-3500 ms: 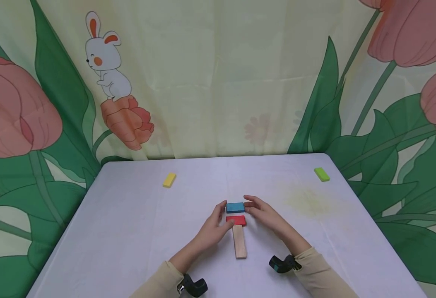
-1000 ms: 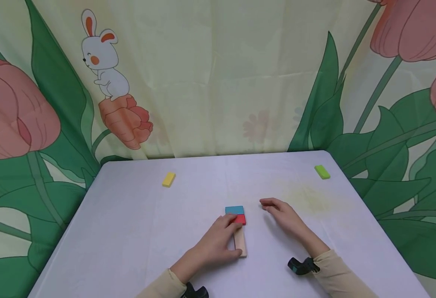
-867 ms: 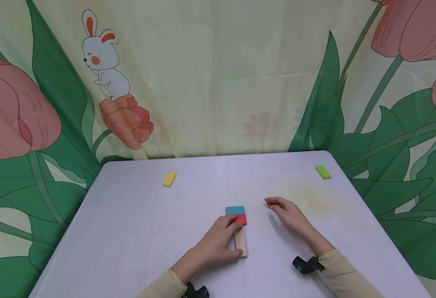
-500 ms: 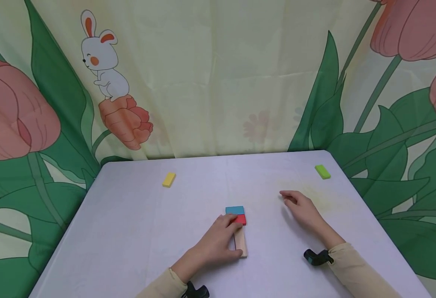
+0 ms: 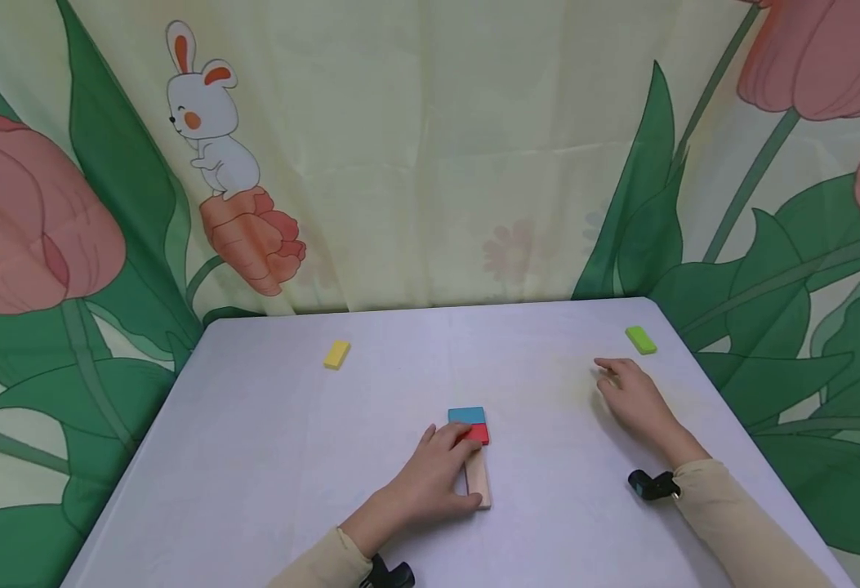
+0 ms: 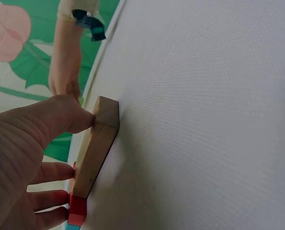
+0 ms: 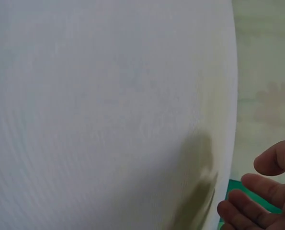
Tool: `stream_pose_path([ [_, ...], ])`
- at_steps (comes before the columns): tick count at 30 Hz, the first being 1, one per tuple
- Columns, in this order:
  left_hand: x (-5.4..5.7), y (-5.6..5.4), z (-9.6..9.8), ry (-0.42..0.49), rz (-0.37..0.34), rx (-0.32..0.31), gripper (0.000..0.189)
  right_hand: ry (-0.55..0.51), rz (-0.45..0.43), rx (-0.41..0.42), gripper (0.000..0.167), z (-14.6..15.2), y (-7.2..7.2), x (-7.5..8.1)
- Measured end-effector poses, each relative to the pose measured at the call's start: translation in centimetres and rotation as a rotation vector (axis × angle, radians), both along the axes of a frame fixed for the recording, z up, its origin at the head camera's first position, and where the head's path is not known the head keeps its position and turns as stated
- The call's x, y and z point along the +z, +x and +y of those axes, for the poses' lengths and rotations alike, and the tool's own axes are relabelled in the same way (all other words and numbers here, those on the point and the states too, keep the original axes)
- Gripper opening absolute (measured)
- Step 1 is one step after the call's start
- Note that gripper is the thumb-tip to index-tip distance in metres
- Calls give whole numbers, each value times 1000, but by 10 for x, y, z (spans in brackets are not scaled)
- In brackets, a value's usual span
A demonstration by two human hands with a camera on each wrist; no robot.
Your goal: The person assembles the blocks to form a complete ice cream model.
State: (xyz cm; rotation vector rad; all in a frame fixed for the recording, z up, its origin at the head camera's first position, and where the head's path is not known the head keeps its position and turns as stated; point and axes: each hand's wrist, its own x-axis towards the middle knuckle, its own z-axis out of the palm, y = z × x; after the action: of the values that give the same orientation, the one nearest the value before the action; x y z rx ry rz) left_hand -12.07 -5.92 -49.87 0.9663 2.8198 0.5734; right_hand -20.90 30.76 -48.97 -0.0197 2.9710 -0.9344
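My left hand (image 5: 433, 482) spans a plain wooden block (image 5: 477, 482) lying lengthwise on the table, thumb at its near end. Its fingertips reach the red block (image 5: 479, 434) at the far end, as the left wrist view shows too. A blue block (image 5: 466, 416) lies against the red one's far side. Part of the red and wooden blocks is hidden under the fingers. My right hand (image 5: 639, 402) is empty above the table, loosely extended fingers pointing left, a short way in front of a green block (image 5: 641, 340). In the right wrist view, the right fingers (image 7: 264, 189) are spread with nothing held.
A yellow block (image 5: 337, 354) lies towards the back left of the white-covered table (image 5: 268, 457). The table's back edge meets a curtain (image 5: 430, 163) printed with a rabbit and tulips. Black wrist cameras (image 5: 653, 485) are worn at both cuffs.
The blue block, earlier apart from the red one, now touches it. My left hand shifted onto the wooden and red blocks and stays there. My right hand has moved right and away towards the green block.
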Motion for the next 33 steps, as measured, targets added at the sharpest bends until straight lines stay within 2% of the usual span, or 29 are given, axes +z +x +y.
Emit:
stream_pose_path([
  [4, 0, 0, -1, 2, -4, 3, 62, 54, -20, -6, 53, 11, -10, 2],
  [9, 1, 0, 0, 3, -4, -3, 62, 80, 16, -31, 54, 29, -19, 3],
  [12, 1, -1, 0, 5, 10, -11, 60, 80, 22, -65, 55, 39, -25, 0],
  [16, -1, -1, -1, 12, 19, -14, 59, 63, -13, -125, 61, 49, -31, -4],
  [22, -4, -1, -1, 9, 11, -11, 60, 80, -30, -165, 64, 59, -35, -8],
  [33, -1, 0, -2, 12, -5, -4, 59, 109, -38, -151, 63, 57, -38, -7],
])
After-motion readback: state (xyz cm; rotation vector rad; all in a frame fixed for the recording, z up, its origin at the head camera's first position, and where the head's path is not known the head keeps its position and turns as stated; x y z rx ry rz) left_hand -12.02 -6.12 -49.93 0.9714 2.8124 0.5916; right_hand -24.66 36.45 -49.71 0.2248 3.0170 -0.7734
